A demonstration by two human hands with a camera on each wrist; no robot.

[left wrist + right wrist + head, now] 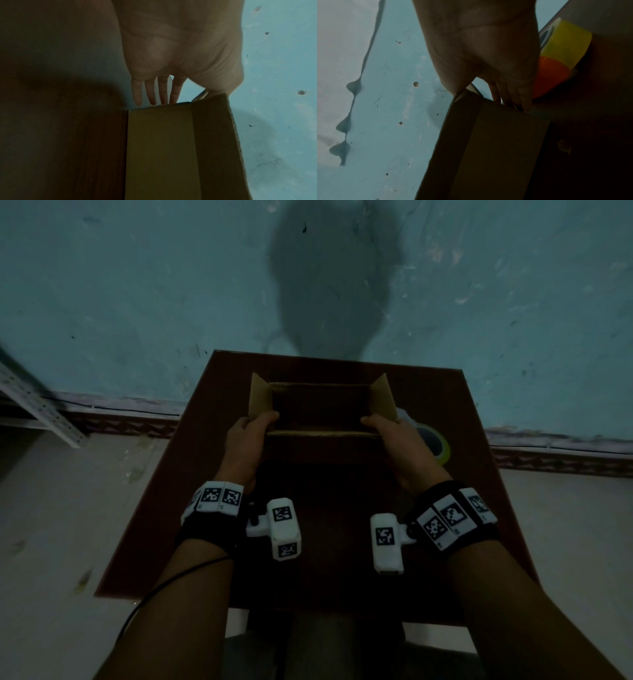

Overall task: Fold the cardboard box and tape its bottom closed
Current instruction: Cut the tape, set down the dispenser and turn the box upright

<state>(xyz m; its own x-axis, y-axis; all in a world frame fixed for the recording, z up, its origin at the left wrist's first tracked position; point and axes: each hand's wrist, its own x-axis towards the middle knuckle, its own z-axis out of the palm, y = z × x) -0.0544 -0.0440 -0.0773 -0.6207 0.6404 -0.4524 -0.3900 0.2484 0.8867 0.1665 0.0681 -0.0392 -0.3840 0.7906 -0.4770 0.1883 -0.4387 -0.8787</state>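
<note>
The cardboard box (322, 409) stands opened into a tube on the dark red-brown desk (428, 542), toward the far edge by the blue wall (137, 285), with its long axis running left to right in front of the person. Both hands are on it, one at each short end: the left hand (248, 436) takes the near left corner and the right hand (394, 440) the near right corner, so neither is nearer than the other. From the wrist views, each hand's fingers (150, 93) run straight down the outside of an end panel while the thumb hooks over the top rim to the inside, so each hand pinches a wall of the box between thumb and fingers.

The box is plain brown corrugated board, open at the top; its two end flaps stand up and splay slightly outward, and the long flaps look folded away or down, though the dim light makes that hard to settle. The inside is dark, and I cannot tell whether any bottom flaps are folded in yet.

A roll of tape (563, 44), yellow with an orange part, lies on the desk just beside the right hand (481, 47), on its outer side. To my eye the bottom is untaped, so the box would have to be turned over first, and the right hand is the one placed to reach the tape.
</note>
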